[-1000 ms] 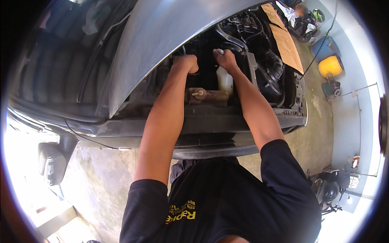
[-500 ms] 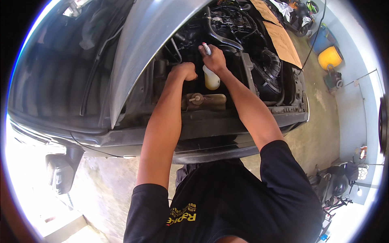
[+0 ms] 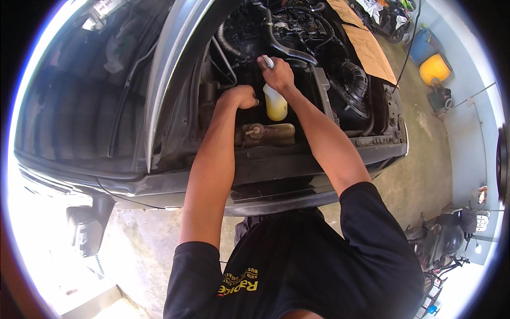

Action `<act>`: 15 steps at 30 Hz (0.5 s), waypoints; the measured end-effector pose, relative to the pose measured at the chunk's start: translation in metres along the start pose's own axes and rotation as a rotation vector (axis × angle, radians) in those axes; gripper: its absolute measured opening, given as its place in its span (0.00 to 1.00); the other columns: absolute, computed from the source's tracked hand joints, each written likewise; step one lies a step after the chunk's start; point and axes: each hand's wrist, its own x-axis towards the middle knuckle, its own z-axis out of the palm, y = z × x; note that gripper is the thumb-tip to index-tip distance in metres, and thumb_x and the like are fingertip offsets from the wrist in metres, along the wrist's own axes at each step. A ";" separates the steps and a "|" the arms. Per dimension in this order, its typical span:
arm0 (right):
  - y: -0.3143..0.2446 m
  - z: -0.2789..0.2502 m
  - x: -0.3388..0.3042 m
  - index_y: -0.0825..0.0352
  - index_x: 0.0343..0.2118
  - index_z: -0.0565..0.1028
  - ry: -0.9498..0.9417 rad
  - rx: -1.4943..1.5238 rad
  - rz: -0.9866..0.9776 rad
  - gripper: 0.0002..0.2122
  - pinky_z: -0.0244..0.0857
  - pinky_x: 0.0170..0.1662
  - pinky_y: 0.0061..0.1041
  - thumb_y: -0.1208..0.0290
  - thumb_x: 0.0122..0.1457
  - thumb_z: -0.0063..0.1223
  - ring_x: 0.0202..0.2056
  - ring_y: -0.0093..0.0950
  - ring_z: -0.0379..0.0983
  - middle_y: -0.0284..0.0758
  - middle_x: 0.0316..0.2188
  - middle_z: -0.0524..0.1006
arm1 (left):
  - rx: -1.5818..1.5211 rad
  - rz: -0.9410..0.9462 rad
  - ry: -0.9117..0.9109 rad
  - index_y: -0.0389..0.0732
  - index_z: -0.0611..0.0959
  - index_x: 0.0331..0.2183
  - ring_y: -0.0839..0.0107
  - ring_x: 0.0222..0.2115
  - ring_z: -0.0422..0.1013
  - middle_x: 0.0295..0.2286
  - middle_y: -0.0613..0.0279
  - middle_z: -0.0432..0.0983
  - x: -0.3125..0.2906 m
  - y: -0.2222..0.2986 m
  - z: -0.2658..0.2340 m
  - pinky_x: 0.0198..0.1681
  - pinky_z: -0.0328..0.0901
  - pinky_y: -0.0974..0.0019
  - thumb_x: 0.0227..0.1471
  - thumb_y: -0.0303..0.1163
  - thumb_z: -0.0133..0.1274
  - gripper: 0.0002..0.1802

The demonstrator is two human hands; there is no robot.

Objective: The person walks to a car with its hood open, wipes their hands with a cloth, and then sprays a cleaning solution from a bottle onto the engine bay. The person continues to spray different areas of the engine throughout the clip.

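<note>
My right hand (image 3: 278, 74) is closed around the neck of a spray bottle (image 3: 276, 106), whose white trigger head pokes out above my fingers. Yellowish liquid shows through its translucent body. Over the engine bay, to the left of the bottle, my left hand (image 3: 241, 98) is curled with its fingers bent inward; whatever they may hold is hidden. Just below the bottle, on the near side, a brownish plastic reservoir tank (image 3: 276, 134) with a round cap sits in the bay. Beyond both hands lies the dark, wet-looking engine (image 3: 292, 34) with its hoses.
The raised hood (image 3: 172, 64) stands to the left, beside the windshield. Cardboard sheets (image 3: 369, 53) cover the far fender. A corrugated intake hose (image 3: 357, 85) lies at the right of the bay. By the wall are a yellow container (image 3: 434, 70) and a blue drum (image 3: 423, 45).
The view has shifted slightly, showing more of the engine beside the hood. My right hand still grips the spray bottle, and my left hand stays curled in nearly the same place.
</note>
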 end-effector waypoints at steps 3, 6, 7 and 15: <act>0.010 0.002 0.004 0.66 0.42 0.86 0.011 0.041 -0.070 0.30 0.74 0.53 0.55 0.37 0.73 0.54 0.50 0.59 0.82 0.54 0.40 0.87 | -0.002 0.023 0.012 0.46 0.88 0.62 0.49 0.65 0.75 0.63 0.51 0.81 -0.001 0.004 -0.003 0.69 0.68 0.47 0.67 0.49 0.61 0.28; 0.008 0.000 0.006 0.66 0.43 0.87 0.075 -0.073 -0.046 0.29 0.74 0.53 0.55 0.38 0.72 0.56 0.50 0.59 0.82 0.54 0.41 0.87 | 0.002 0.058 0.003 0.47 0.87 0.63 0.49 0.65 0.75 0.64 0.51 0.80 0.000 0.001 0.000 0.69 0.68 0.47 0.67 0.50 0.60 0.29; 0.003 -0.002 0.007 0.67 0.44 0.87 0.062 -0.042 0.007 0.28 0.75 0.53 0.54 0.40 0.72 0.57 0.50 0.59 0.82 0.55 0.41 0.87 | 0.005 0.066 -0.002 0.47 0.87 0.63 0.49 0.66 0.74 0.64 0.51 0.80 0.000 -0.002 0.000 0.69 0.68 0.47 0.67 0.50 0.60 0.29; 0.041 -0.033 0.054 0.72 0.35 0.85 0.293 0.319 0.055 0.19 0.69 0.41 0.37 0.56 0.72 0.63 0.31 0.29 0.73 0.40 0.27 0.83 | 0.014 0.118 0.020 0.45 0.84 0.65 0.49 0.66 0.74 0.64 0.49 0.80 0.004 -0.012 0.010 0.70 0.67 0.50 0.70 0.50 0.58 0.30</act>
